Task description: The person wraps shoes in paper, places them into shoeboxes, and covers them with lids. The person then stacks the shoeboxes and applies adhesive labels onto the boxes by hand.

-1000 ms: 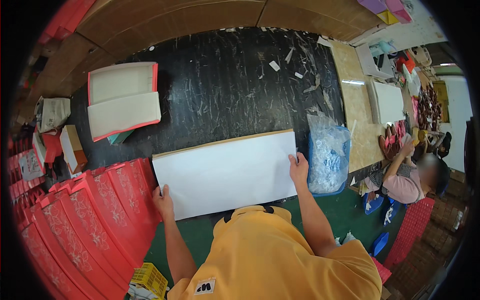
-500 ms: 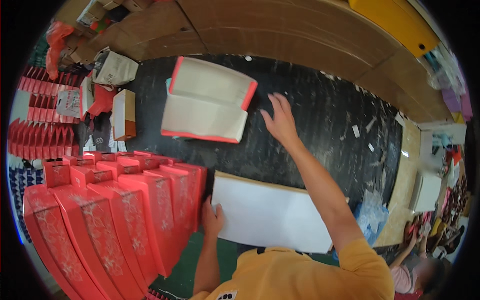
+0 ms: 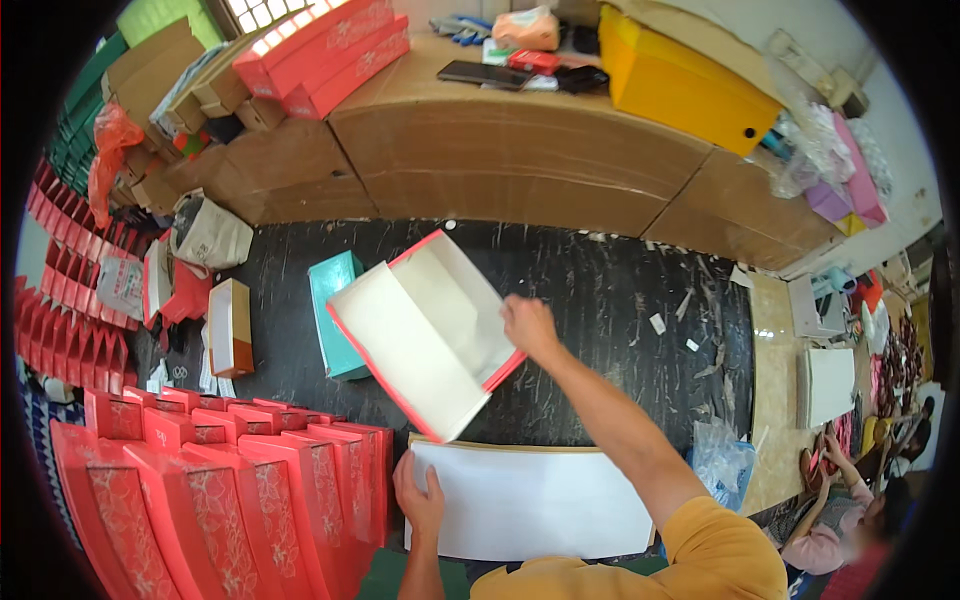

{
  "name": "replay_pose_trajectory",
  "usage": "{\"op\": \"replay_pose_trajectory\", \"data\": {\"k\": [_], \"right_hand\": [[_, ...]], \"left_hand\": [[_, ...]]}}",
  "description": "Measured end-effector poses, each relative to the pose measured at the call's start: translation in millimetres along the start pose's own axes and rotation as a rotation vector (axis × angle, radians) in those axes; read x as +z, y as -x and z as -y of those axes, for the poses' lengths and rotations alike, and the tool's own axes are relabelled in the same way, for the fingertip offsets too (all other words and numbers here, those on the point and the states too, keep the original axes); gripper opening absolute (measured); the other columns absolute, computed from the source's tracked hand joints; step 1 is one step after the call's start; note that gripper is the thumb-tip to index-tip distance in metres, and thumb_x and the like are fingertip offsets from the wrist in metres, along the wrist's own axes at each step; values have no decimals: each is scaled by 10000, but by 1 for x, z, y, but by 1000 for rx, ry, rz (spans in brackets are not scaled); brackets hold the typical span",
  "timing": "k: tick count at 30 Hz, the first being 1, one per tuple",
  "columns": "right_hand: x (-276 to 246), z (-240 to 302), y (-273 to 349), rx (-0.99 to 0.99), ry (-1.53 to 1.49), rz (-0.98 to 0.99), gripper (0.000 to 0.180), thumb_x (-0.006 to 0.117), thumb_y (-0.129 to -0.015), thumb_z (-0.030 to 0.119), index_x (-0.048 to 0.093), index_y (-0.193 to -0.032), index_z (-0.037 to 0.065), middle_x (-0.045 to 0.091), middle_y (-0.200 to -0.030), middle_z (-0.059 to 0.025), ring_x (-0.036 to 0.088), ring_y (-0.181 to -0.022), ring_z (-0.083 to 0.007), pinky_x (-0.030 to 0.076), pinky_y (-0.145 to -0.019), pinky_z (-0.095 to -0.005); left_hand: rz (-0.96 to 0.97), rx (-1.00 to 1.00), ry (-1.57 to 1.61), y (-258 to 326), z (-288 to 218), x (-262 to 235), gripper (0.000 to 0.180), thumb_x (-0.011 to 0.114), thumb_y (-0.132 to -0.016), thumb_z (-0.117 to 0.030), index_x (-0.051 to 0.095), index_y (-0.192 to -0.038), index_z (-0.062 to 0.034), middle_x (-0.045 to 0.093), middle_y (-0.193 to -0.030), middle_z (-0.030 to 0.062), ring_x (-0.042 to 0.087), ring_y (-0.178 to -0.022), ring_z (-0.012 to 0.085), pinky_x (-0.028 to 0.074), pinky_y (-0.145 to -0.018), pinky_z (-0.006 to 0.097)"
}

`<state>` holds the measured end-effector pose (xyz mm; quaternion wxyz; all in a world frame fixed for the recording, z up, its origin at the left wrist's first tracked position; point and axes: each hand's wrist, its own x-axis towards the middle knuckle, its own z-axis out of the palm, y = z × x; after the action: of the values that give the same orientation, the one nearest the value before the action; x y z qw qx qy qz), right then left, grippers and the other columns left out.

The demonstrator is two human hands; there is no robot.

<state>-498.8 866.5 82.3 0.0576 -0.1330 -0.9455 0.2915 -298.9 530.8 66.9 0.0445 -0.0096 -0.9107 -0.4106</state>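
My right hand grips the right edge of a folded box blank, white inside with red edges, and holds it tilted above the black tabletop. My left hand rests on the left edge of a stack of white sheets at the near edge of the table. A teal box stands just left of the lifted blank.
Rows of red patterned boxes stand at my lower left. A small white and brown box sits further left. Brown cartons, a yellow box and red boxes line the far side. Another person sits at lower right beside a clear plastic bag.
My right hand left the white sheets, reached to the far blanks, and now lifts one toward me. My view swung left and up. My left hand stays on the sheets.
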Motion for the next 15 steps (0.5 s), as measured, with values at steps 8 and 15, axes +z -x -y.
{"op": "replay_pose_trajectory", "data": {"k": [8, 15], "right_hand": [[-38, 17, 133, 176, -413, -166, 154, 626, -940, 164, 625, -957, 12, 656, -820, -303, 644, -855, -515, 501, -726, -582], [-88, -30, 199, 209, -525, -645, 120, 666, -943, 100, 594, -894, 17, 641, -845, -151, 585, -703, -278, 475, -652, -368]], "left_hand": [[250, -233, 1417, -94, -83, -26, 725, 482, -1019, -553, 317, -1571, -113, 457, -1534, 101, 495, -1367, 268, 401, -1144, 428], [161, -318, 1195, -52, -151, 15, 518, 581, -1034, -236, 409, -1501, -93, 548, -1412, 102, 617, -1200, 227, 563, -954, 373]]}}
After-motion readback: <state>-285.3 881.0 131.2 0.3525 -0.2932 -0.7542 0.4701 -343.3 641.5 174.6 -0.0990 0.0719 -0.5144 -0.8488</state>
